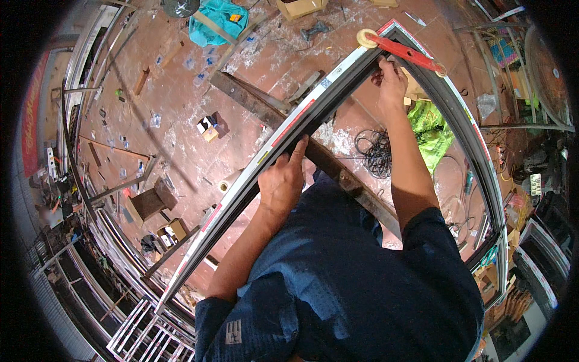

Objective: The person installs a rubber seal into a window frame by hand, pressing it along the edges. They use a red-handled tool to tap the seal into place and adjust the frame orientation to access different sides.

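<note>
A large window frame (283, 140), with a pale outer face and dark inner channel, slants across the view around my arms. My left hand (282, 182) grips its long left bar, the index finger stretched along the dark inner edge. Near the far corner, my right hand (391, 84) has its fingers curled in a pinch against the inner edge; whatever is between them is hidden. A red bar (410, 54) with a round cream disc at each end lies across that corner, just beyond my right fingertips. Beneath the frame runs a dark metal beam (356, 186).
On the tiled floor lie a coil of black cable (375, 154), a bright green bag (429, 136), a turquoise bag (217, 23) and an open small box (210, 130). Long metal profiles (99, 241) line the left; a white grille (148, 335) stands lower left.
</note>
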### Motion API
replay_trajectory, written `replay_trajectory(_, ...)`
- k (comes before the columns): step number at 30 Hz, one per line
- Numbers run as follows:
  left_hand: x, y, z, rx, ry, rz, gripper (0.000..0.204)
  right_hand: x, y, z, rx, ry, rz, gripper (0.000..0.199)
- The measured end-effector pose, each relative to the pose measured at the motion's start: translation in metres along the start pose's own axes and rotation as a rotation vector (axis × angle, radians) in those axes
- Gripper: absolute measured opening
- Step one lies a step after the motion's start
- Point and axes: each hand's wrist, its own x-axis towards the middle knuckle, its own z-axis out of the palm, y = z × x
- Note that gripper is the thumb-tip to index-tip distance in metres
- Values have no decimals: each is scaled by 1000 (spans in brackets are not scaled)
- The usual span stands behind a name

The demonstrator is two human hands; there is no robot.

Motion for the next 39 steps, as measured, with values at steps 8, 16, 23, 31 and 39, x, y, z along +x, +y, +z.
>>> replay_trajectory(8,0,-3,5,31,21,39,52,33,31,11,243,169,-166,18)
replay_trajectory(16,0,-6,12,30,65,50,56,24,8,38,372,288,-144,32)
replay_trajectory(23,-4,-5,7,37,-54,20,60,9,-21,48,414,249,0,32)
replay_trajectory(31,8,-2,15,-124,91,-1,32,17,-7,37,380,243,33,24)
replay_trajectory(39,16,5,25,-98,-45,-70,14,12,3,25,212,237,75,20)
